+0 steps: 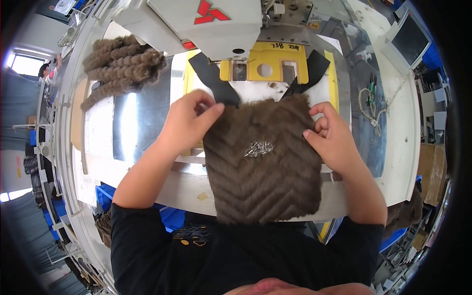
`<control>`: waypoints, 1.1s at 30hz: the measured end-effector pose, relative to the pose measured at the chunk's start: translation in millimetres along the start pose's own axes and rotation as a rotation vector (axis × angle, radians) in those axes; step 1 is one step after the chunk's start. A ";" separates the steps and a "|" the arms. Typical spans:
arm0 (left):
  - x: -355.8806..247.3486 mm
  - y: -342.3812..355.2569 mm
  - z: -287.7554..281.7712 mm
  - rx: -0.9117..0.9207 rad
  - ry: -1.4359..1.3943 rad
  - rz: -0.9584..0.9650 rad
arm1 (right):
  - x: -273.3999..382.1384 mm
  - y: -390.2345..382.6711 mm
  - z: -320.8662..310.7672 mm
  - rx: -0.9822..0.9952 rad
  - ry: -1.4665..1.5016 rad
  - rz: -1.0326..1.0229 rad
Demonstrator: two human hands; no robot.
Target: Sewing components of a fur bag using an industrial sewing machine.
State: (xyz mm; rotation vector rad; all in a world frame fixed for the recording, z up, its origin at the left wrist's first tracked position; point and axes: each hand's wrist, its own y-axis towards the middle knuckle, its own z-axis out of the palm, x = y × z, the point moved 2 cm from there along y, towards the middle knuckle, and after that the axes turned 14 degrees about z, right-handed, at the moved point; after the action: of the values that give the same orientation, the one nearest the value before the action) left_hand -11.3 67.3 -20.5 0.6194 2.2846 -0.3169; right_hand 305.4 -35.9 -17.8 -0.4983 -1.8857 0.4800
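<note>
As I watch, left hand (190, 120): half-curled, thumb touching brown fur panel (265, 182).
Right hand (332, 137): half-open, thumb touching its edge.
Grips: unclear.

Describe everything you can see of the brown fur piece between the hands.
The fur piece is a roughly rectangular, plush-looking brown panel with V-shaped ridges and a shiny silvery patch near its middle. Its lower end reaches the table's front edge. The left hand touches its upper-left corner, the right hand its right edge; black strips run to its top.

Room lies between left hand (193, 120) and fur rolls (125, 64); machine head (209, 32) blocks ahead.
</note>
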 end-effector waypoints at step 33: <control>-49.2 -30.3 3.1 0.304 0.057 0.096 | 14.9 -24.5 -12.3 -0.244 -0.405 0.018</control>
State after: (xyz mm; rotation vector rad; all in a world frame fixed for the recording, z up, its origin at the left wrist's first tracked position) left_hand 4.9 23.6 13.7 0.8983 2.2704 -0.6140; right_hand 309.0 -46.9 11.1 -0.6130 -2.3484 0.3835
